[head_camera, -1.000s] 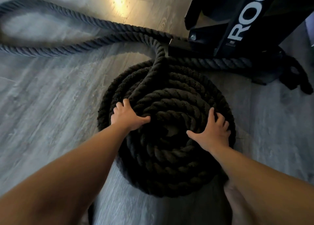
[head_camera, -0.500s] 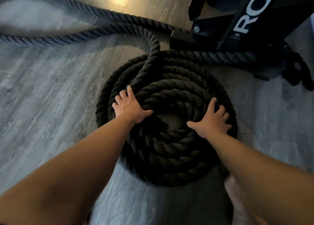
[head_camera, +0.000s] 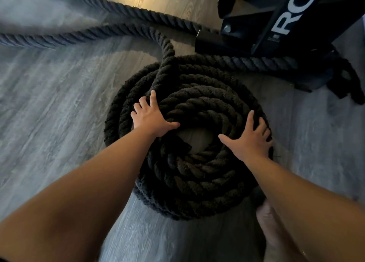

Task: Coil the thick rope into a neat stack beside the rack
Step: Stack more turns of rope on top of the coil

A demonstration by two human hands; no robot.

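- Thick black twisted rope (head_camera: 197,172) lies on the grey wood-grain plank floor (head_camera: 49,103), wound in a round stack several turns wide and more than one layer deep
- Stack sits just beside the base of the black metal rack (head_camera: 276,24); the far rim of the stack is near the rack's foot, and contact cannot be told
- Rack upright carries large white letters, "RO" readable, the rest cut off by the frame edge
- A small opening at the centre of the stack shows pale floor
- Loose length (head_camera: 167,50) of the rope rises off the far side of the stack, bends left and runs across the floor toward the far left; a second strand lies alongside it, and another passes along the rack's foot to the right
- Left hand (head_camera: 152,121): palm down on the top turns at the left side of the stack, fingers straight and spread, thumb stretched toward the central opening; it presses and grips nothing
- Right hand (head_camera: 250,139): palm down on the right side of the stack, fingers spread and draped over the outer turns, thumb pointing inward; nothing pinched or enclosed
- Both forearms are bare and reach in from the near edge of the view
- Warm light patch on the floor at the far side, above the loose strands
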